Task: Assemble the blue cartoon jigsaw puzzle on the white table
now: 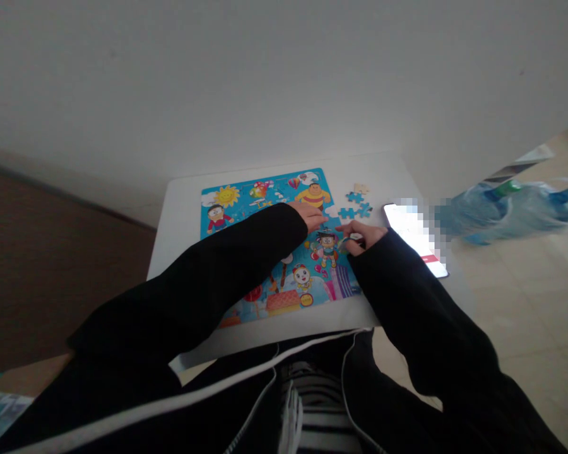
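Ok so leftmost, the bright blue rectangular cartoon jigsaw puzzle [307,284] lies flat on the white tabletop [180,214], running under and around the left fingers and reaching the right ones. Left hand [312,216] rests on its upper right part, fingers close together, tips curled down, so can't tell if they're pinching anything. A few loose blue and tan interlocking puzzle pieces [346,213] sit just beyond the right fingers. Right hand [366,234] is at the puzzle's right edge, index stretched toward the left fingers, thumb bent below it; can't tell if there's a piece between them. Right of those fingers: a dark-edged phone with a lit white screen [407,228].
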### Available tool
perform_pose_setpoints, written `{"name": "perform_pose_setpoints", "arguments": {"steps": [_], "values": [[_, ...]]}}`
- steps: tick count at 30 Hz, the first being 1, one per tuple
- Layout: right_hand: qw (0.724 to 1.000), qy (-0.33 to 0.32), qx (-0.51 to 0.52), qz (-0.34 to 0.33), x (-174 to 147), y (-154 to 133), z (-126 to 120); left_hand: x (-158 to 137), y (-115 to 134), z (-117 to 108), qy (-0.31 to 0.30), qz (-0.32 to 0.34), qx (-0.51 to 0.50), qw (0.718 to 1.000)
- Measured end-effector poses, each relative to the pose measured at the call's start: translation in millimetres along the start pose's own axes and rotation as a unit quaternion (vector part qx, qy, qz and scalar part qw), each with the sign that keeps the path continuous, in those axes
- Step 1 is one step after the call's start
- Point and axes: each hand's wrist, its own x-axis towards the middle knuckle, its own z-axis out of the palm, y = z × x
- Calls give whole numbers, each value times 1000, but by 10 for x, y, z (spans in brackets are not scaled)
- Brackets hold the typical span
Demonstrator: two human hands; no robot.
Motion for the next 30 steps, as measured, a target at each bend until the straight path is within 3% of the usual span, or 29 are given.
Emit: {"name": "perform_pose_setpoints", "arguments": {"steps": [3, 6, 12, 16, 22, 30], "values": [[996, 8, -70, -50, -185, 27, 133, 254, -38, 39, -115, 59, 1, 992], [997, 41, -54, -26, -285, 70, 174, 387, -33, 118, -162, 97, -22, 982], [988, 98, 57, 103, -295, 44, 116, 259, -82, 188, -106, 70, -100, 987], [978, 142, 125, 92, -274, 92, 98, 10, -78, 129, -84, 39, -87, 992], [980, 146, 111, 71, -261, 166, 64, -323, 29, 180, 44, 5, -107, 993], [970, 159, 147, 110, -244, 158, 111, -357, 116, 215, 80, -1, -110, 991]]}}
